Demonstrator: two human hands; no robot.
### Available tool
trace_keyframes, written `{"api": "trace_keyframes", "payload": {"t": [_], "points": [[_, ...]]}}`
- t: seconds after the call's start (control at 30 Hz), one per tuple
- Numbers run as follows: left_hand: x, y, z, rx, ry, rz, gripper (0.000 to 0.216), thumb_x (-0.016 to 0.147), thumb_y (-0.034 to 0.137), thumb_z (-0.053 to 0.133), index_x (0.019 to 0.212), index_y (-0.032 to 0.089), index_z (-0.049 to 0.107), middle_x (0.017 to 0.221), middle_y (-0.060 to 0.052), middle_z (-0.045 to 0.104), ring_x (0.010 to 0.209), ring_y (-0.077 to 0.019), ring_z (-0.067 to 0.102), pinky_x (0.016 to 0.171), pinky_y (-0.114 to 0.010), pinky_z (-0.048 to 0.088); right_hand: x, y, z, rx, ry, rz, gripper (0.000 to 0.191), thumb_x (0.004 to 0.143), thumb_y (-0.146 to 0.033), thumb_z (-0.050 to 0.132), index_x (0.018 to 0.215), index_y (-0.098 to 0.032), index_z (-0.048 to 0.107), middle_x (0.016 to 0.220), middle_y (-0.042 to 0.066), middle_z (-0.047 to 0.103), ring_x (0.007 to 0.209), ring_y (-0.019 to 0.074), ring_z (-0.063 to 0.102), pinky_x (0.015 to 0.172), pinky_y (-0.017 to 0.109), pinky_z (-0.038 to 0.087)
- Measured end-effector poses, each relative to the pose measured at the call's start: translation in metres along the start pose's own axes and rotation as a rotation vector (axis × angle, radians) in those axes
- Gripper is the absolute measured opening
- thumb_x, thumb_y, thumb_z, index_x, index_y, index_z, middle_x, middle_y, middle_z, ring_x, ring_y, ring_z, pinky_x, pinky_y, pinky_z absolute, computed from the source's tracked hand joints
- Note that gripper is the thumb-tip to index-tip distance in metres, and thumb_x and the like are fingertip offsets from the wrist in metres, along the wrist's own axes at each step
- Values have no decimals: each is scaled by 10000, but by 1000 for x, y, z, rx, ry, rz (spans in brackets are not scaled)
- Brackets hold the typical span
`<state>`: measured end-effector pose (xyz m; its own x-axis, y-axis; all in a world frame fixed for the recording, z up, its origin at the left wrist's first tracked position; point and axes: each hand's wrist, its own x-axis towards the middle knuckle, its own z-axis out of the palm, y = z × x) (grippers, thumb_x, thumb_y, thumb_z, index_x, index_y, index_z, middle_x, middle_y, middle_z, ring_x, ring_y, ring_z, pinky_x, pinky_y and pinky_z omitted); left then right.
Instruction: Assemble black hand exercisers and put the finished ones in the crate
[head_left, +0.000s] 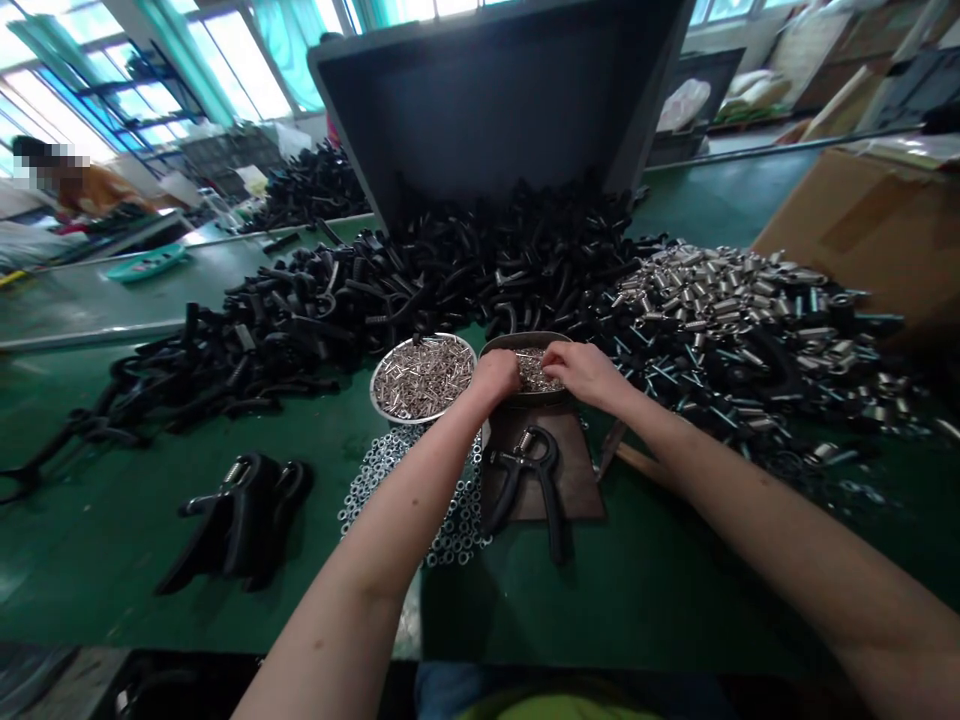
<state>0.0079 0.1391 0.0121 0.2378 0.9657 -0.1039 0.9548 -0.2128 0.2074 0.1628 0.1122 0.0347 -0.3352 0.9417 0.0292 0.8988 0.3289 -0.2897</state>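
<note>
Both hands meet at a dark-rimmed bowl [551,398] of small metal pins. My left hand [496,376] is at its left side with the fingers curled in; their tips are hidden. At the bowl's right side, the fingers of my right hand [581,368] pinch together over the pins; what they hold is too small to make out. Just below lies a black hand-grip exerciser [553,500] with a coil spring, on a brown plate [589,485]. A white-rimmed bowl [373,385] full of metal rivets or pins stands to the left, with loose nuts [454,535] spread below it.
Black handles [300,300] are heaped along the back, spilling from a tipped grey bin [495,110]. Springs [705,290] and bolts pile up at right, before a cardboard box [862,220]. Assembled grips [244,520] rest at left. Another person [97,190] sits far left.
</note>
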Motion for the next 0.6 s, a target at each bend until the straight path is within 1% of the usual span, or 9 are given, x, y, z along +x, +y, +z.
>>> {"api": "trace_keyframes", "payload": {"t": [0.07, 0.13, 0.2, 0.27, 0.33, 0.47, 0.53, 0.6], "points": [[-1, -1, -3, -9, -19, 20, 185, 726, 181, 622, 873, 130, 724, 931, -142, 706, 936, -255, 637, 843, -307, 462, -14, -2, 0, 171, 16, -48, 183, 834, -202, 503, 964, -205, 631, 920, 5, 713, 844, 133, 644, 719, 218, 454], [-2, -1, -5, -21, -31, 28, 165, 695, 183, 659, 838, 141, 729, 906, -125, 711, 922, -245, 637, 843, -289, 459, -29, -4, 3, 394, 16, -90, 155, 821, -186, 517, 929, -189, 628, 865, 6, 714, 787, 132, 644, 704, 227, 459], [-2, -1, -5, -38, -24, 16, 142, 691, 162, 655, 809, 136, 729, 893, -127, 712, 923, -243, 634, 849, -287, 454, -42, -6, 9, 533, -5, -123, 110, 801, -180, 542, 850, -184, 641, 801, 5, 704, 741, 141, 637, 692, 249, 456], [-2, -1, -4, -68, -2, -2, 133, 694, 151, 645, 800, 135, 725, 894, -128, 710, 928, -243, 629, 855, -296, 450, -50, -7, 17, 539, -40, -145, 90, 787, -179, 564, 781, -187, 653, 759, -6, 688, 720, 140, 623, 690, 256, 446], [-2, -3, -3, -115, 29, -13, 122, 691, 164, 657, 793, 141, 718, 894, -119, 709, 921, -241, 627, 854, -304, 448, -53, -8, 24, 530, -57, -157, 78, 774, -173, 588, 754, -186, 662, 746, -12, 674, 712, 134, 612, 688, 253, 439], [-5, -6, -4, -255, 108, -50, 91, 709, 218, 672, 766, 149, 687, 855, -99, 702, 886, -231, 627, 832, -312, 451, -50, -9, 31, 503, -29, -207, 51, 758, -154, 622, 740, -178, 664, 788, 2, 654, 743, 130, 600, 700, 246, 441], [-7, -8, -5, -343, 143, -77, 63, 739, 211, 644, 752, 152, 661, 796, -82, 691, 836, -212, 632, 803, -307, 458, -48, -9, 33, 476, -25, -227, 47, 757, -151, 630, 738, -176, 665, 802, 8, 645, 758, 132, 597, 713, 247, 440], [-9, -10, -4, -446, 161, -98, 34, 759, 181, 611, 742, 156, 628, 698, -51, 666, 730, -181, 634, 737, -292, 472, -46, -10, 33, 452, -34, -233, 48, 757, -149, 635, 740, -178, 669, 801, 10, 641, 764, 135, 595, 724, 250, 436]]}}
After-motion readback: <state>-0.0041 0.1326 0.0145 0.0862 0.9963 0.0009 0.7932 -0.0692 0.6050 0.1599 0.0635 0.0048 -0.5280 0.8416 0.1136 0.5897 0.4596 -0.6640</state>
